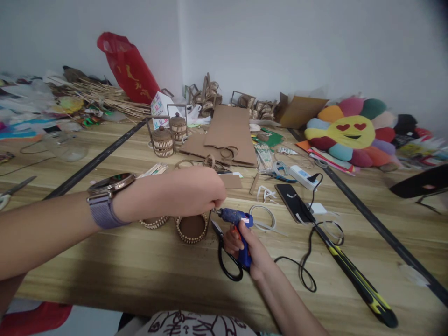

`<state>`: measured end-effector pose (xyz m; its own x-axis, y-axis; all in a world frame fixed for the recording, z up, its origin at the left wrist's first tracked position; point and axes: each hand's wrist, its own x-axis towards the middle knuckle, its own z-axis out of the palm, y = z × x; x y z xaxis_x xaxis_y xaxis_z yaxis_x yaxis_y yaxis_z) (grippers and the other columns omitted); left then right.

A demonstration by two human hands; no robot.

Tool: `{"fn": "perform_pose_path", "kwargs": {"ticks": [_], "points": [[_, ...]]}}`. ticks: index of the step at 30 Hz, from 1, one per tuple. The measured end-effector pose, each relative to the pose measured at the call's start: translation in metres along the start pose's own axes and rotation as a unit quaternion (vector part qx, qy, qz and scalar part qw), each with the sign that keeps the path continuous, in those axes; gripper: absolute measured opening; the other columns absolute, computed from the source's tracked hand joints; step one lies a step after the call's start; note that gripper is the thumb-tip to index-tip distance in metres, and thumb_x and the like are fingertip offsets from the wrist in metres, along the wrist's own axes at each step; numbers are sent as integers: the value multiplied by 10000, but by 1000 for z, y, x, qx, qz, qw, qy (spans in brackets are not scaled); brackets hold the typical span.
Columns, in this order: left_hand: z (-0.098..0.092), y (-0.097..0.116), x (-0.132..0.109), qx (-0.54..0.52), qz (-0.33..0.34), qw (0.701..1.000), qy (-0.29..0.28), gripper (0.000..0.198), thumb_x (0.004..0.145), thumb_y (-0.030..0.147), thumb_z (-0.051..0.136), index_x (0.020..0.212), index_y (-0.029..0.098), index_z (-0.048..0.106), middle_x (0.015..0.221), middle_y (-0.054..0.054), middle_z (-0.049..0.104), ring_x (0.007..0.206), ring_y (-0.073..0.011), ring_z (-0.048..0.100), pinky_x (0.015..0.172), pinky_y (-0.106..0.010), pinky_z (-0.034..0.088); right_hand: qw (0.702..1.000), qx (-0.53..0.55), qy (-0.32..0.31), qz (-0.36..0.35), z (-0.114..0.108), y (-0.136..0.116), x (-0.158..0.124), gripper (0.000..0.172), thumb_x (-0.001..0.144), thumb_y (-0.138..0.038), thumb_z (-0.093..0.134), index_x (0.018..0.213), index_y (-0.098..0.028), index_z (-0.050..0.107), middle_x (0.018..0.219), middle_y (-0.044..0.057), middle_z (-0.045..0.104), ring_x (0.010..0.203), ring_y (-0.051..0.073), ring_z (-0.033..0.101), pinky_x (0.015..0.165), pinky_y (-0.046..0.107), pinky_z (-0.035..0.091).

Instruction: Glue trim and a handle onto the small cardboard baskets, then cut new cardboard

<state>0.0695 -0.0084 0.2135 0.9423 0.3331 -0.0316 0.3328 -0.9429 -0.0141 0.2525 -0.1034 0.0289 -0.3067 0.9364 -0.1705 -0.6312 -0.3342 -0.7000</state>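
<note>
My right hand (254, 249) is wrapped round the handle of a blue hot glue gun (236, 216), whose nozzle points left. At that nozzle my left hand (196, 186), with a watch (111, 183) on its wrist, is closed, its fingertips turned down and away. Whatever it pinches is hidden. Below the left hand sits a round cardboard base (192, 227) edged with short wooden sticks. A second stick-edged base (154, 222) lies left of it, partly covered by the left arm. Black-handled scissors (229, 261) lie beside the right hand.
Cardboard sheets (233, 128) lie at the back, near two small lidded stick baskets (163, 142). To the right are a phone (293, 201), a power strip (304, 177), a black cable (308, 254) and a yellow-black utility knife (364, 275). A flower cushion (353, 133) stands behind.
</note>
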Motion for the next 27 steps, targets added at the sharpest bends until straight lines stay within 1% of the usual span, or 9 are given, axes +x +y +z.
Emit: {"fn": "perform_pose_path", "kwargs": {"ticks": [8, 11, 13, 15, 18, 21, 24, 26, 27], "points": [[1, 0, 0, 6, 3, 1000, 6, 231, 782, 102, 541, 619, 213, 660, 657, -2, 695, 602, -166, 579, 619, -290, 414, 1000, -15, 21, -2, 4, 1, -2, 526, 732, -627, 792, 591, -193, 532, 457, -89, 316, 454, 82, 245, 477, 254, 211], [4, -3, 0, 16, 10, 1000, 17, 216, 774, 106, 553, 616, 212, 655, 650, -2, 689, 597, -171, 577, 601, -298, 408, 997, -58, 44, -31, 5, 2, -5, 559, 755, -654, 755, 550, -196, 511, 463, -73, 335, 458, 88, 281, 489, 264, 238], [5, -4, 0, 16, 10, 1000, 16, 206, 770, 108, 559, 615, 207, 651, 652, 0, 687, 596, -169, 574, 597, -300, 403, 990, -104, 78, -60, 4, 5, -8, 578, 771, -675, 725, 532, -195, 510, 479, -47, 391, 482, 102, 345, 509, 271, 277], [6, -4, 0, 13, 9, 1000, 12, 209, 770, 107, 552, 616, 205, 653, 659, 2, 690, 594, -165, 570, 601, -298, 406, 976, -161, 121, -87, 0, 7, -11, 576, 764, -699, 714, 545, -194, 546, 498, -21, 461, 510, 119, 400, 527, 276, 308], [5, -4, 0, 17, 10, 1000, 19, 226, 777, 114, 538, 615, 209, 664, 659, -2, 691, 596, -165, 570, 598, -293, 405, 940, -269, 172, -119, -6, 5, -16, 558, 741, -724, 711, 578, -198, 620, 516, 12, 549, 518, 143, 444, 533, 290, 334], [3, -3, 0, 22, 3, 999, 27, 235, 776, 113, 547, 604, 213, 672, 657, -12, 698, 598, -166, 572, 581, -287, 397, 896, -371, 185, -160, -9, -4, -20, 486, 731, -687, 735, 601, -222, 676, 559, 34, 610, 550, 181, 499, 561, 318, 388], [1, -1, 0, 17, -9, 1000, 10, 230, 772, 99, 565, 614, 216, 684, 671, -9, 716, 597, -164, 579, 581, -280, 405, 858, -437, 193, -189, -11, -18, -21, 342, 701, -585, 797, 649, -254, 726, 627, 35, 657, 649, 227, 568, 648, 350, 451], [-1, 0, 0, 13, -12, 1000, -1, 229, 784, 102, 565, 637, 218, 698, 692, -5, 727, 608, -167, 592, 590, -279, 416, 852, -448, 200, -184, -13, -26, -18, 295, 673, -542, 828, 675, -259, 747, 676, 38, 686, 721, 249, 604, 696, 361, 474], [-2, 1, 0, 10, -14, 1000, -5, 231, 790, 106, 562, 649, 219, 704, 702, -5, 732, 616, -170, 599, 597, -279, 422, 859, -436, 203, -174, -14, -29, -15, 303, 667, -544, 833, 695, -253, 754, 692, 40, 694, 731, 245, 611, 695, 356, 481]]}}
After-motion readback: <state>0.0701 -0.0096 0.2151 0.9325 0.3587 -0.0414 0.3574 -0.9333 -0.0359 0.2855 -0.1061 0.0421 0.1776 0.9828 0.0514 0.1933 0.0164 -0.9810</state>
